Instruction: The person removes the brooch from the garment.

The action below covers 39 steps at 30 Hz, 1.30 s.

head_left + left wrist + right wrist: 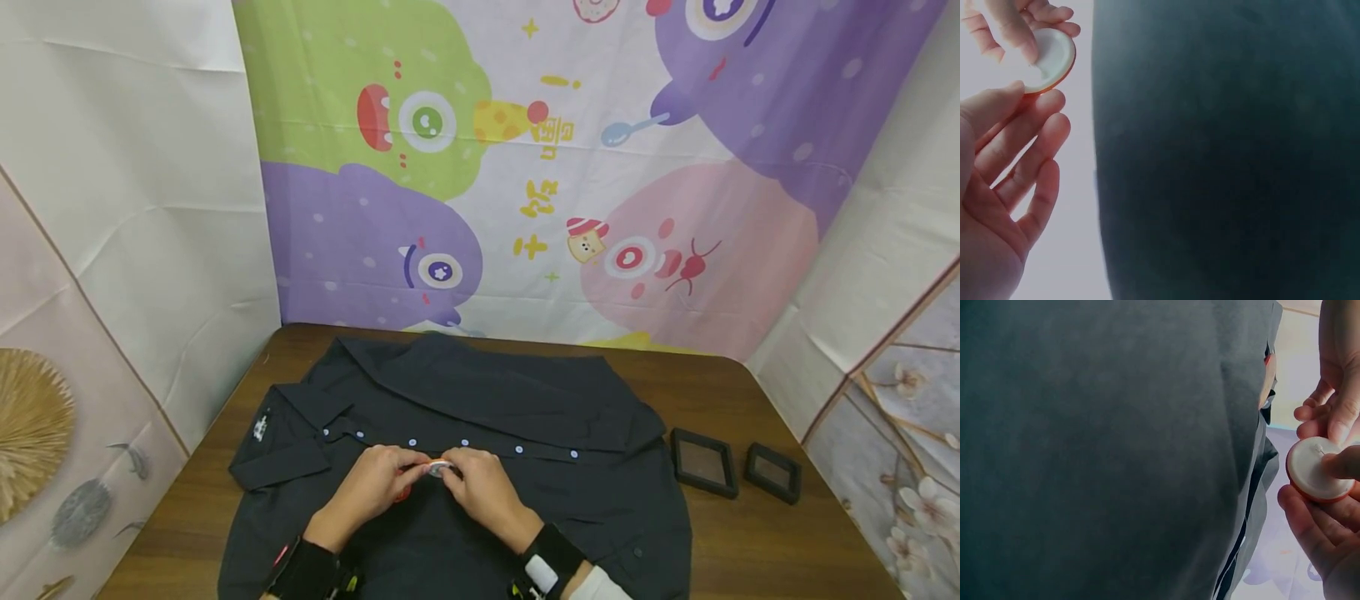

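Note:
A black button-up shirt [450, 392] lies spread on the wooden table, with several white buttons along its front. Above its middle, both hands hold a round pin badge [437, 469], white on the back with an orange rim. My left hand [375, 483] pinches one edge of the badge between thumb and forefinger. With its thumb on the white back, my right hand [487, 492] pinches the other side. In the right wrist view, a small pin shows on the back of the badge [1316, 470]. A second orange-red round thing [402, 493] sits partly behind the left hand.
Two black square frames [705, 462] stand on the wooden table [750, 550], right of the shirt. A white patterned mark [260, 427] is on the left sleeve. A cartoon-printed cloth [525, 300] hangs behind the table, with pale cloths at both sides.

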Tool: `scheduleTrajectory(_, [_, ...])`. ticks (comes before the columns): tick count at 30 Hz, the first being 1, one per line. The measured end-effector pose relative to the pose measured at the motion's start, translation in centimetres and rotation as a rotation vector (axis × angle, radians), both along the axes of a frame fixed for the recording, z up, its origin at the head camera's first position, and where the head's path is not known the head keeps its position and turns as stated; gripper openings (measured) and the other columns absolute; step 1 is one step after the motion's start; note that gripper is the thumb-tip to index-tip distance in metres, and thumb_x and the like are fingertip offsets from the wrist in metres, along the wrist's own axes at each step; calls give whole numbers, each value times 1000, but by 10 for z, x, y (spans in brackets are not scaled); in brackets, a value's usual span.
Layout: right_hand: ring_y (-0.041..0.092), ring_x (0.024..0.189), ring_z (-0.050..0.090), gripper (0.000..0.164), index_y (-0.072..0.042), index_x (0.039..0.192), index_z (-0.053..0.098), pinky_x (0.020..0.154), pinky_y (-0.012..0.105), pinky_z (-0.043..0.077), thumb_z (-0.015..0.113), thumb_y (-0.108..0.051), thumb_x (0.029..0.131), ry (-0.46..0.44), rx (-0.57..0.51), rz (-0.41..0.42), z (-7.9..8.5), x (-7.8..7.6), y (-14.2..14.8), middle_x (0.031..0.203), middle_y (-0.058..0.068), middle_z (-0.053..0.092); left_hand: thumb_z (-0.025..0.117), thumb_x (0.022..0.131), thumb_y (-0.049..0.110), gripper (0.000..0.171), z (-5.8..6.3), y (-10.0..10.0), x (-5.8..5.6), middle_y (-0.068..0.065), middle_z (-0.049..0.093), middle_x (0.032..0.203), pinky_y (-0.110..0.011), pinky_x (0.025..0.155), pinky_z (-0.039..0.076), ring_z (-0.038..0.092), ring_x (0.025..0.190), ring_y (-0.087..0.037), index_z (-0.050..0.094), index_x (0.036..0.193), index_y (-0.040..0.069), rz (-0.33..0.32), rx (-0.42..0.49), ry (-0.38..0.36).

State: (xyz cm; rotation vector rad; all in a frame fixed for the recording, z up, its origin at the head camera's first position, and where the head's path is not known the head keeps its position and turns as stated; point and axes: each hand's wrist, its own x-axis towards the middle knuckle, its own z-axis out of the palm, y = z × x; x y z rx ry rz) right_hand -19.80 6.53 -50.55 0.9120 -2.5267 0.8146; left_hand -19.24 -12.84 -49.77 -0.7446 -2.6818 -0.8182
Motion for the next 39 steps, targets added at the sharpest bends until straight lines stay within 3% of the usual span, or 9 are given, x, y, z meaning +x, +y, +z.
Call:
scheduleTrajectory(8, [5, 70, 61, 6, -10, 89, 72, 64, 22, 51, 70, -16, 89, -33, -11, -3, 1, 0, 0, 82, -2, 71, 70, 89, 24, 10, -1, -1, -3, 6, 75, 82, -21, 62, 52, 65, 69, -2, 78, 89, 18, 4, 6, -6])
scheduleTrajectory(18, [1, 65, 51, 4, -10, 90, 73, 61, 15, 44, 71, -13, 88, -111, -77, 37, 1, -1, 0, 77, -3, 67, 68, 90, 25, 11, 3, -4, -3, 7, 75, 82, -20, 61, 49, 62, 66, 2, 77, 90, 19, 2, 39, -95])
scheduleTrajectory(28, [-1, 64, 48, 4, -11, 90, 73, 59, 13, 41, 71, -14, 88, -154, -76, 51, 1, -3, 2, 76, -4, 65, 68, 90, 25, 11, 3, -2, -1, 7, 75, 84, -21, 63, 51, 64, 69, 0, 77, 91, 19, 8, 48, -107])
scheduleTrajectory(39, [2, 65, 51, 6, -10, 90, 73, 60, 13, 40, 71, -15, 89, -177, -65, 63, 0, -3, 1, 76, -4, 63, 74, 85, 22, 5, 2, -1, 0, 7, 74, 78, -18, 59, 48, 62, 64, 0, 78, 84, 20, 52, 64, -72])
